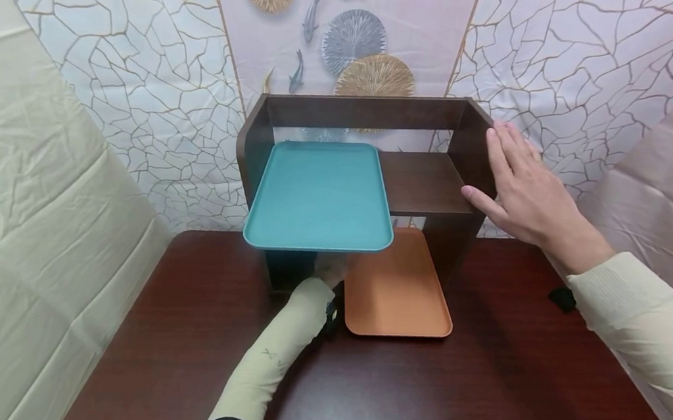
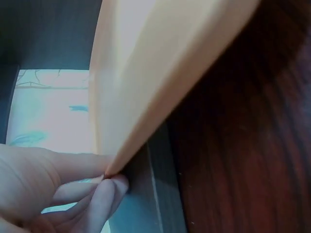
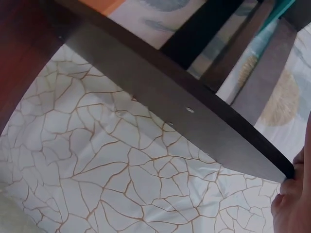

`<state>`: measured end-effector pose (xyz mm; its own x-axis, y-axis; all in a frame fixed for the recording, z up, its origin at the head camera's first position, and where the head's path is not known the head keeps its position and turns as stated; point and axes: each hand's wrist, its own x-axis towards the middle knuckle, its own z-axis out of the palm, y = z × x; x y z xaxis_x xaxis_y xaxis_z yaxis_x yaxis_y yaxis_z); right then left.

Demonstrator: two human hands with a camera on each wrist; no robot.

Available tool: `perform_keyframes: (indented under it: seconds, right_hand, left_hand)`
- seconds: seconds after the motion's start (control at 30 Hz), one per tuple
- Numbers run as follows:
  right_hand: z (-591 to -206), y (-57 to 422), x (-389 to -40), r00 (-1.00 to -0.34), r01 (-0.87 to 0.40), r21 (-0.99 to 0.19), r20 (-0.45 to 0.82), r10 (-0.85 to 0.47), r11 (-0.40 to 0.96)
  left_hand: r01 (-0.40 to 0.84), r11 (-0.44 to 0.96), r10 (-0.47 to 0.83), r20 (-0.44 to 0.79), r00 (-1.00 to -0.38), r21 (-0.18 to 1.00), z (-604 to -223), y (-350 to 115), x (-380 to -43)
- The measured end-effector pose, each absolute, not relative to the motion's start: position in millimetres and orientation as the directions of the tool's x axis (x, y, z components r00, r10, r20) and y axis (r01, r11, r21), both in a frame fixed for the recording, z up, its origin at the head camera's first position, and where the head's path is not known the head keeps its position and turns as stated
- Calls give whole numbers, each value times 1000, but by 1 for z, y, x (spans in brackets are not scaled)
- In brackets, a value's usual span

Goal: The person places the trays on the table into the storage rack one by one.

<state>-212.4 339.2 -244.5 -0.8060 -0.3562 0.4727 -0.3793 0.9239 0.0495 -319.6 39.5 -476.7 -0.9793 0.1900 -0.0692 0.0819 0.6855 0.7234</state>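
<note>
A dark brown two-tier shelf [image 1: 426,180] stands at the back of the table. On its upper board, a teal tray [image 1: 320,195] sticks out over the front edge at the left. Below, an orange tray [image 1: 399,291] reaches out from the lower opening. My left hand [image 1: 330,268] is partly hidden under the teal tray. In the left wrist view it pinches the orange tray's edge [image 2: 146,114] between thumb and fingers. My right hand [image 1: 525,188] rests with straight fingers against the shelf's right side panel [image 3: 170,102], near its upper front edge.
The reddish-brown table [image 1: 386,390] spreads in front of the shelf. A small black object [image 1: 562,299] lies near the table's right edge. Patterned cloth [image 1: 150,106] hangs behind, and a pale cloth [image 1: 28,214] runs along the left side.
</note>
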Motion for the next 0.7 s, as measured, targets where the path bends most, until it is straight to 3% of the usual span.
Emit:
perform_keyframes:
  seconds: [0.17,0.37,0.7]
  right_hand:
    - [-240,339,-212,-829,-392,5,431,-356,920]
    - [-224,339,-209,-859,-393,-69,385,-339,917]
    - [-227,357,-191,-904,-290,-158,370,-216,944]
  left_hand:
    - [98,660,210,-58,-976,745,-476,31,-314]
    - [199,788,277,-47,-960,582,-458,13,-303]
    - [396,833,456,-74,-887,387,-422,-39,-266]
